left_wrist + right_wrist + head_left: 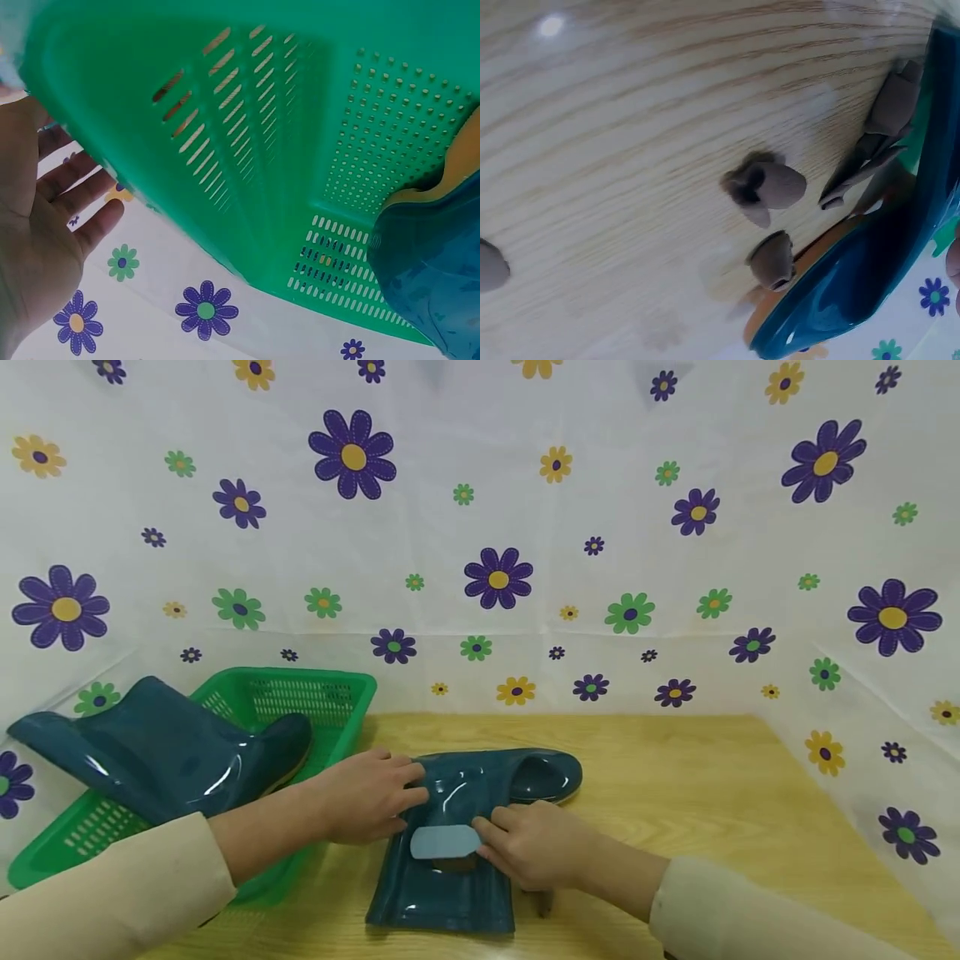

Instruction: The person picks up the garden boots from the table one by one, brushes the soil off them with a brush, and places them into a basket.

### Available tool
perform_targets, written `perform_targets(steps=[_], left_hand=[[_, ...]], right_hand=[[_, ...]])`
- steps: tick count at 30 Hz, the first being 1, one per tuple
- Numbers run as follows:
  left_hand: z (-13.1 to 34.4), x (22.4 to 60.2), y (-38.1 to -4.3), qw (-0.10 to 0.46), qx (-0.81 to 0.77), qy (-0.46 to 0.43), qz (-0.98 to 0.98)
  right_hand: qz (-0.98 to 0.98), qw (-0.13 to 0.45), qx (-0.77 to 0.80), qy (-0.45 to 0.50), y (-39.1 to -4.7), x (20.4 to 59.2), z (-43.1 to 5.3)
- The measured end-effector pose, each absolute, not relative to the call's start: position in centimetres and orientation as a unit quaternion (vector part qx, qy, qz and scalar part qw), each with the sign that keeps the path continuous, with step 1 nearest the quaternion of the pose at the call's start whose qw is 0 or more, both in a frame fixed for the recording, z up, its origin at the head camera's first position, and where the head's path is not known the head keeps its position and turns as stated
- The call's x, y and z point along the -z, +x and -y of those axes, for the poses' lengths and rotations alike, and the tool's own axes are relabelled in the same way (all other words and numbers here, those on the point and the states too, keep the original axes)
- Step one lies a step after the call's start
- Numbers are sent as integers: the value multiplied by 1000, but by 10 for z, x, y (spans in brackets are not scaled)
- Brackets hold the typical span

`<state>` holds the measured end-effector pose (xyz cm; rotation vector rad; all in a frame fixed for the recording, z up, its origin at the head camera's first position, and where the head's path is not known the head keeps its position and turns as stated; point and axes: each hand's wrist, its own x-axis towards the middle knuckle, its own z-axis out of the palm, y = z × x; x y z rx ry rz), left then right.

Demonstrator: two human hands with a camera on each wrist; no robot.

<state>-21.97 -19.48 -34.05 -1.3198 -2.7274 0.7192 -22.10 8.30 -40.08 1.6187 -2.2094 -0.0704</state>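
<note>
A dark teal rubber boot (442, 902) lies on its side on the wooden table, toe to the right. In my right hand (536, 847) is one end of a light blue flat piece with rounded corners (445, 842), pinched above the boot's shaft. Something brown (455, 863) shows just under that piece; what it is I cannot tell. My left hand (367, 797) is at the shaft's left side, fingers extended, fingertips over the boot. From the left wrist, the same hand (45, 217) appears palm bare, beside the basket.
A second teal boot (180, 752) rests in a green perforated basket (352, 710) on the left. Brown crumbly lumps (780, 186) lie on the table (630, 187) beside the boot (840, 300) in the right wrist view. Flower-printed cloth (420, 527) hangs behind.
</note>
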Motion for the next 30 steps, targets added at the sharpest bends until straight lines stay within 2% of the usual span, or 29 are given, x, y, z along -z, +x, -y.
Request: perform_targets(steps=[7, 10, 18, 20, 27, 30], left_hand=[[191, 343, -217, 4, -230, -410, 882], [190, 342, -215, -9, -221, -396, 891], [187, 341, -202, -28, -155, -359, 920], [188, 345, -197, -21, -128, -351, 927], [200, 374, -186, 55, -42, -361, 930], [203, 385, -186, 69, -21, -356, 932]], right_hand=[[797, 143, 81, 582, -218, 393, -100], [797, 139, 68, 584, -218, 389, -110], [787, 216, -22, 577, -214, 395, -96], [787, 226, -13, 574, -212, 399, -90], [811, 183, 32, 554, -211, 408, -81], [808, 175, 45, 561, -212, 405, -86]])
